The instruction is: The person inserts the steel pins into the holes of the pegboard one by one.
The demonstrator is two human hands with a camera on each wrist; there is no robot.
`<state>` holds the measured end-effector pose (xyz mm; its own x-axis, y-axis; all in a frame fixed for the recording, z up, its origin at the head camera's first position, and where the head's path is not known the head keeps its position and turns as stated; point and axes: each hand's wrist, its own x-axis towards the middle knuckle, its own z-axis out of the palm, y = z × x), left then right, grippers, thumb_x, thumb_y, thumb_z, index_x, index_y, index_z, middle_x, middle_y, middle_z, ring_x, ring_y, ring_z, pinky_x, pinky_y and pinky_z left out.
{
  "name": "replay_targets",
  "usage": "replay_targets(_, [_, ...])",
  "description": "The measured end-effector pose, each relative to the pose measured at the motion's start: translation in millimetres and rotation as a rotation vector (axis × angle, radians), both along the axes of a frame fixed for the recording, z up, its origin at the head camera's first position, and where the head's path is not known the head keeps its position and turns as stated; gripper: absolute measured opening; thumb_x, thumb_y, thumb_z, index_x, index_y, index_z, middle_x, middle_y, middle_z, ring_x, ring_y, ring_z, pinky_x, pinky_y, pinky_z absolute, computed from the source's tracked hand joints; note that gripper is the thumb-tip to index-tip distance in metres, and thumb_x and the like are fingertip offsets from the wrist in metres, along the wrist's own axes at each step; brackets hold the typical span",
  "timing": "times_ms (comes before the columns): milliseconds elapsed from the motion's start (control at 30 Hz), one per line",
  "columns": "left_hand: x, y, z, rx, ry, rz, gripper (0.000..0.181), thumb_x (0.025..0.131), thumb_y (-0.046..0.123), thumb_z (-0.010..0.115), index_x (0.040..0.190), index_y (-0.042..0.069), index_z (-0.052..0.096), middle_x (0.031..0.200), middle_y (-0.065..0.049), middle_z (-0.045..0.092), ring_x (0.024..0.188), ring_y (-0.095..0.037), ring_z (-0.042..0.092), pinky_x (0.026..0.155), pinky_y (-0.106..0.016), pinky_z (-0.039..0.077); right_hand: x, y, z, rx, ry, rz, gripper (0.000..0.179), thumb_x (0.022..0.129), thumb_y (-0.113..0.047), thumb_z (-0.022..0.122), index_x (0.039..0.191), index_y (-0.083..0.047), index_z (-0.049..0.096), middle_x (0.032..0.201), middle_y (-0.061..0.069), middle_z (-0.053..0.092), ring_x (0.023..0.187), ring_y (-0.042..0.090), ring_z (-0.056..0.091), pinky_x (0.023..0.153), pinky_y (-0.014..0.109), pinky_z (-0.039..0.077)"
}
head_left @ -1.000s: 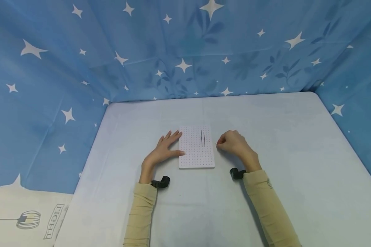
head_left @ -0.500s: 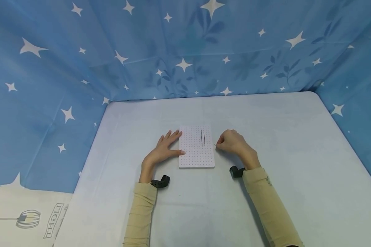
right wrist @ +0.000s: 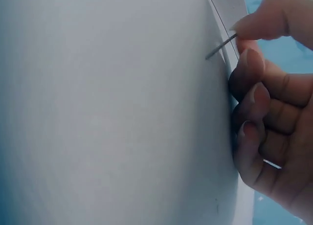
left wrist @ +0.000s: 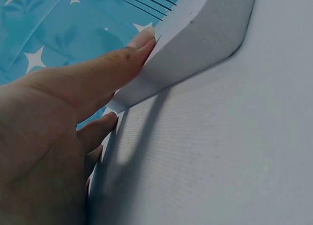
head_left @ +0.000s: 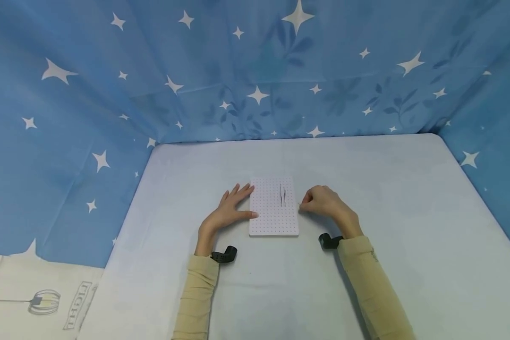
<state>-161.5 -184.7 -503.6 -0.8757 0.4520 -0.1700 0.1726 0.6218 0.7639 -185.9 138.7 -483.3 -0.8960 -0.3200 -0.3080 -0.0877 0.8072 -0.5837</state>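
A white board (head_left: pixel 272 224) with rows of small holes lies on the table. Several thin dark pins (head_left: pixel 281 196) stand in its right half; the left wrist view shows a few of the pins (left wrist: pixel 144 7) rising side by side. My left hand (head_left: pixel 224 213) is spread at the board's left side, its thumb (left wrist: pixel 117 63) resting on the edge. Just beyond the right edge, my right hand (head_left: pixel 325 202) pinches a thin metal pin (right wrist: pixel 221 46) between thumb and index finger. The other fingers of that hand are curled near the tabletop.
The white table (head_left: pixel 408 212) extends around the board. Blue star-patterned cloth (head_left: pixel 195 71) hangs behind and at both sides. A black wrist camera (head_left: pixel 224 255) sits on my left wrist, another black camera (head_left: pixel 328 241) on my right.
The head view has tilted a little, so the whole scene sits slightly lower and further right. Both hands keep nearly the same places beside the board, and the right still pinches the pin.
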Motion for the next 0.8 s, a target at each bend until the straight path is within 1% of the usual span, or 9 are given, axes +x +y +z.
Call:
replay_targets(200, [-0.9,-0.1,-1.7,-0.027,0.004,0.004,0.089,0.092,0.041,0.076,0.164,0.02,0.029,0.173,-0.001,0.018,0.162,-0.023,-0.003,0.129,-0.047,-0.011,2.1,4.3,-0.5,-0.131,-0.012,-0.022,0.013,0.085,-0.017,0.07,0.088,-0.004,0.07,0.08,0.005,0.065,0.073,0.019,0.054,0.064,0.028,0.045])
replay_targets(333, [0.5,-0.3,-1.7,-0.022,0.0,0.006,0.089,0.092,0.041,0.076,0.164,0.02,0.029,0.173,-0.002,0.018,0.162,-0.024,-0.003,0.129,-0.047,-0.011,0.9,4.3,0.7,-0.197,0.014,-0.027,0.01,0.084,-0.014,0.067,0.088,-0.005,0.067,0.079,0.006,0.063,0.072,0.019,0.054,0.063,0.029,0.044])
replay_targets(433, [2.0,-0.7,-2.7,-0.026,-0.002,0.004,0.089,0.092,0.042,0.075,0.164,0.02,0.029,0.173,-0.002,0.018,0.162,-0.024,-0.003,0.129,-0.049,-0.011,-0.1,2.5,1.2,-0.221,0.016,-0.02,0.01,0.084,-0.014,0.067,0.088,-0.005,0.067,0.08,0.006,0.064,0.073,0.019,0.054,0.065,0.03,0.045])
replay_targets(600, [3.3,-1.3,-3.9,-0.023,-0.011,0.007,0.089,0.092,0.042,0.075,0.164,0.02,0.028,0.173,-0.001,0.018,0.162,-0.023,-0.004,0.129,-0.048,-0.011,-2.8,0.1,2.8,-0.223,0.0,-0.015,0.011,0.085,-0.016,0.068,0.09,-0.007,0.068,0.083,0.005,0.064,0.077,0.02,0.056,0.068,0.031,0.046])
replay_targets(700, [2.2,-1.4,-4.0,-0.022,-0.006,0.014,0.089,0.092,0.042,0.076,0.164,0.021,0.028,0.173,0.001,0.018,0.162,-0.022,-0.004,0.129,-0.047,-0.011,-6.0,-0.1,4.4,-0.242,0.015,-0.018,0.009,0.086,-0.016,0.069,0.09,-0.008,0.068,0.082,0.005,0.064,0.076,0.021,0.056,0.068,0.032,0.047])
replay_targets(800, [0.2,-0.8,-4.7,-0.019,-0.001,0.015,0.089,0.092,0.042,0.076,0.164,0.021,0.029,0.172,0.001,0.018,0.162,-0.021,-0.004,0.129,-0.048,-0.011,-9.4,0.4,5.3,-0.278,0.022,-0.011,0.01,0.089,-0.017,0.069,0.09,-0.007,0.067,0.082,0.006,0.065,0.074,0.021,0.058,0.067,0.033,0.049])
